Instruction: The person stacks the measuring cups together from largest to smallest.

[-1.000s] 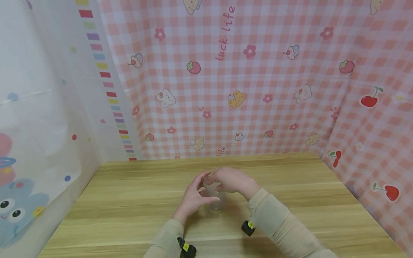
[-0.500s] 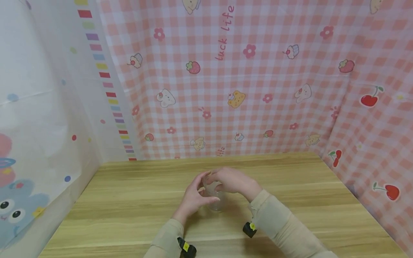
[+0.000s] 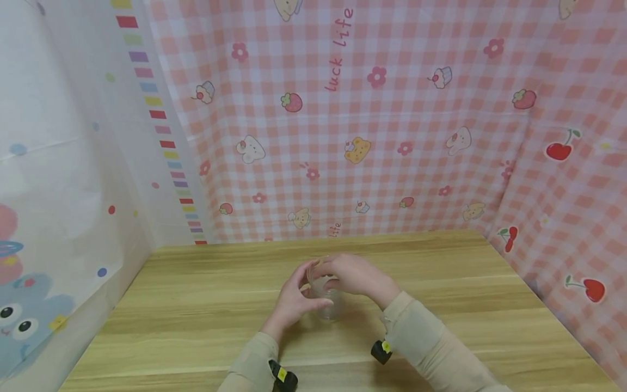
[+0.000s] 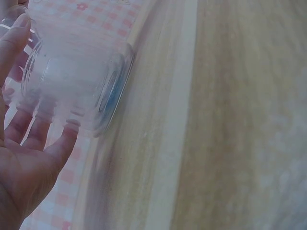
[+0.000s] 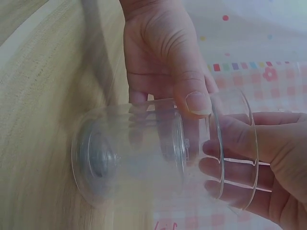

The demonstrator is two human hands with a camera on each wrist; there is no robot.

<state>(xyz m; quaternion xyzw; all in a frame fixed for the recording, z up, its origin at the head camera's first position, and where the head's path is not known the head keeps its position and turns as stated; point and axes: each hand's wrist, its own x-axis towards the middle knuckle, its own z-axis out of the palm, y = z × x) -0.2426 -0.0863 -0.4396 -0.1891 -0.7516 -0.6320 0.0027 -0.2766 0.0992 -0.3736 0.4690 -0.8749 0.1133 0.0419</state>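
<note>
A clear cup (image 3: 330,312) stands upright on the wooden table. My left hand (image 3: 292,300) curves around its side, thumb towards me; the left wrist view shows fingertips against the clear wall (image 4: 74,72). At the mouth, a second clear rim (image 5: 235,99) rises above the first, like another cup nested inside. My right hand (image 3: 350,274) reaches over from above and grips this upper piece. In the right wrist view its fingers (image 5: 230,167) show through the clear wall; whether they lie inside or outside it I cannot tell.
The wood-grain table (image 3: 196,305) spreads around both hands. A pink checked cloth (image 3: 362,179) hangs behind it and at the right, and a white printed cloth (image 3: 73,179) hangs at the left. A small black camera (image 3: 381,351) sits on each wrist.
My right wrist and forearm have shifted slightly to the right and down, while the fingers stay at the cup's mouth. The left hand and the cup keep their places.
</note>
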